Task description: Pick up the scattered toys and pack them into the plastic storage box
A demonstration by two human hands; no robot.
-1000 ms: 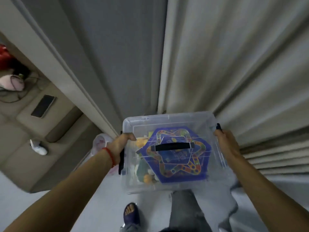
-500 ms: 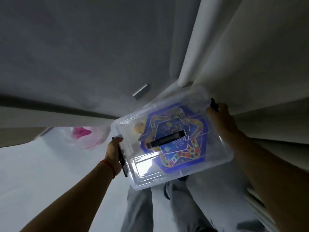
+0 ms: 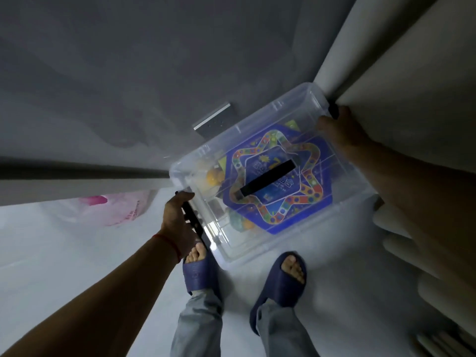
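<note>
Low over the pale floor (image 3: 77, 253), just ahead of two blue slippers (image 3: 280, 279), held between both hands: clear plastic storage box (image 3: 257, 243), lid on, black carry handle (image 3: 268, 177) across its top. Seemingly near the end of the task: toys already inside, lid closed, nothing loose visible on the floor in view. Left to do, at a guess, only setting the box down by the curtain (image 3: 412, 60); whether it already rests on the floor cannot be told.

Through the lid: blue star-shaped game board (image 3: 278, 199) lying flat on top, orange balls (image 3: 215, 176) beside it toward the left end, more small pieces beneath, too blurred to name.

Left hand (image 3: 177, 222) wrapped round the black side latch (image 3: 195, 225), fingers curled on it. Right hand (image 3: 342, 130) gripping the opposite end by the other latch, fingers mostly hidden behind the rim.

Off to the left, a pink plastic bag (image 3: 113, 207) on the floor.
</note>
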